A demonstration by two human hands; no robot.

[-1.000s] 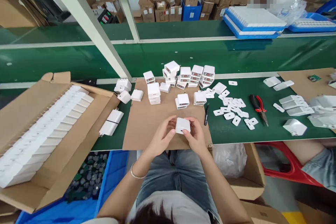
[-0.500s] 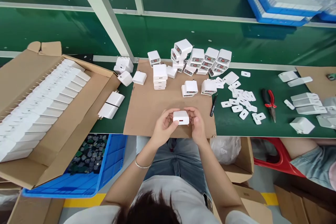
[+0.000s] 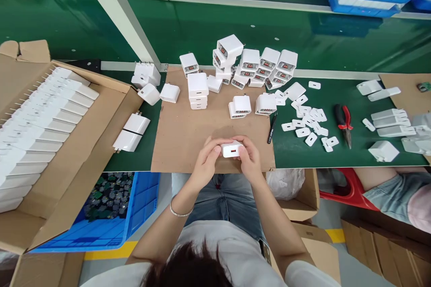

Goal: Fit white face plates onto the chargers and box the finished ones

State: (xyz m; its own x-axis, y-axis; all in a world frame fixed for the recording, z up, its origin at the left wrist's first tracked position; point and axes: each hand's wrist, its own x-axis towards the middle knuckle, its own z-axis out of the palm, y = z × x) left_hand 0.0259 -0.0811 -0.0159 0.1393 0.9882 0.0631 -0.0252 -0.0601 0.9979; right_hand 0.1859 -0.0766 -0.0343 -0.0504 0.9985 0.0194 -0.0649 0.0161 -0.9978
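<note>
Together, 2 hands grip 1 white charger above brown cardboard.

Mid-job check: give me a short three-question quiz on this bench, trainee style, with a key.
1. True or false: the red-and-black pliers lie on the green tabletop.
2. What do the left hand and right hand hold between them?
A) a cardboard flap
B) a white block
C) a metal bracelet
3. Fill in: the black pen-like tool lies at the ____ edge of the cardboard sheet.
Key: 1 true; 2 B; 3 right.
</note>
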